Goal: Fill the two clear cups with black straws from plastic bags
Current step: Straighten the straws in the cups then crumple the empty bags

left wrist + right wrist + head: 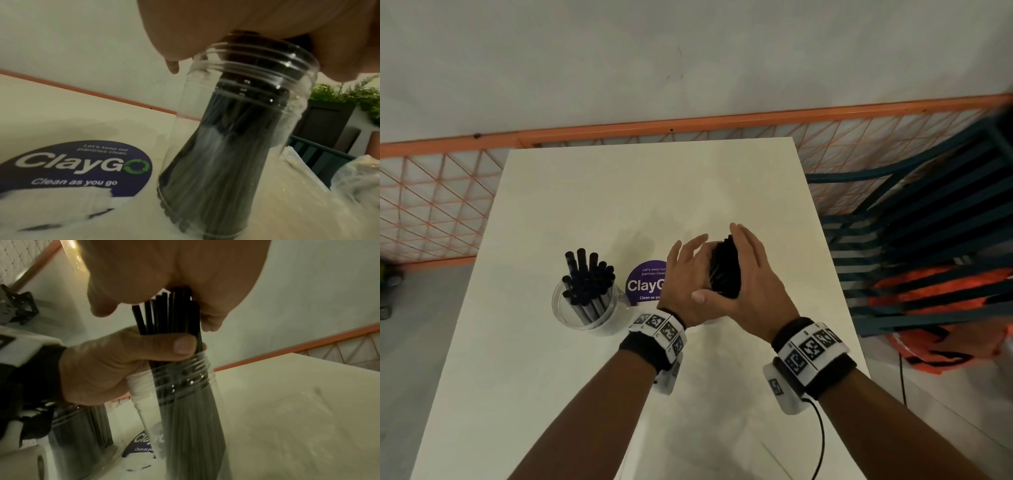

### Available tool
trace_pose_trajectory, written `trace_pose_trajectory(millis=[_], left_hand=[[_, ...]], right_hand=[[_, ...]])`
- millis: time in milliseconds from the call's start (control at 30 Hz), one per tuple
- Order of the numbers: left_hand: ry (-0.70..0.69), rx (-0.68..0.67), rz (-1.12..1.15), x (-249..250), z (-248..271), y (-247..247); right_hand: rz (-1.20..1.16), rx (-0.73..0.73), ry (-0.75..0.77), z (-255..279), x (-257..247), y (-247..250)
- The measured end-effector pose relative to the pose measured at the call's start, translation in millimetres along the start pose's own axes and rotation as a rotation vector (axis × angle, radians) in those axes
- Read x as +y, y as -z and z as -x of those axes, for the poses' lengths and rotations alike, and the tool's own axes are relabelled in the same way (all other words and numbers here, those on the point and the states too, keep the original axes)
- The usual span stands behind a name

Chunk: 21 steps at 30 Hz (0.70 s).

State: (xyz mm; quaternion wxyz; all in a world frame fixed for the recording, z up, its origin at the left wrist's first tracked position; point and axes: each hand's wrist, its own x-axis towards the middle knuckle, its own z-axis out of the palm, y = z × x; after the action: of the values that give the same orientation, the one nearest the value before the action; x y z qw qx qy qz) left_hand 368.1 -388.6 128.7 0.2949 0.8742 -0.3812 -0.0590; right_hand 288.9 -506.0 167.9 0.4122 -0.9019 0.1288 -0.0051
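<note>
With both hands wrapped round the bundle of black straws point(174, 318) standing in the second cup point(236, 146) on the table point(619, 192), the left hand point(683, 274) pinching it by the thumb just above the rim and the right hand point(753, 274) cupping it, fingers nearly straight, I would keep the bundle upright and loosen the grip gradually, so the straws fan out without tipping the cup. The first cup point(585, 308) stands full near the purple sticker point(645, 284). From above, the hands hide the second cup; a crumpled bag point(349, 178) is cut off.
</note>
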Motion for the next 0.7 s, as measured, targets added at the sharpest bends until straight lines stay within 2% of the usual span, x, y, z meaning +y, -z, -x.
trace_pose_trajectory(millis=[67,167,300,433,533,700], left_hand=[[-0.049,0.021,-0.012,4.6,0.1,-0.3],[-0.068,0.088,-0.034,6.5,-2.7,3.8],[-0.046,0.013,-0.080,4.7,-4.3,4.7],[0.050,-0.143,-0.073,10.8,-4.1,7.6],[0.060,-0.126,-0.045,12.1,-3.9,6.5],[0.080,-0.121,-0.045,8.2,-3.4,4.1]], right_hand=[[-0.044,0.007,-0.015,-3.4,-2.1,-6.1],[-0.153,0.111,-0.022,-6.1,-4.8,-14.2],[-0.208,0.221,-0.049,-3.9,-2.9,-21.4],[-0.045,0.256,-0.035,0.3,-0.2,-14.0],[0.087,0.299,0.028,-1.4,-2.2,-5.5],[0.276,0.202,0.058,-4.0,-2.4,-3.5]])
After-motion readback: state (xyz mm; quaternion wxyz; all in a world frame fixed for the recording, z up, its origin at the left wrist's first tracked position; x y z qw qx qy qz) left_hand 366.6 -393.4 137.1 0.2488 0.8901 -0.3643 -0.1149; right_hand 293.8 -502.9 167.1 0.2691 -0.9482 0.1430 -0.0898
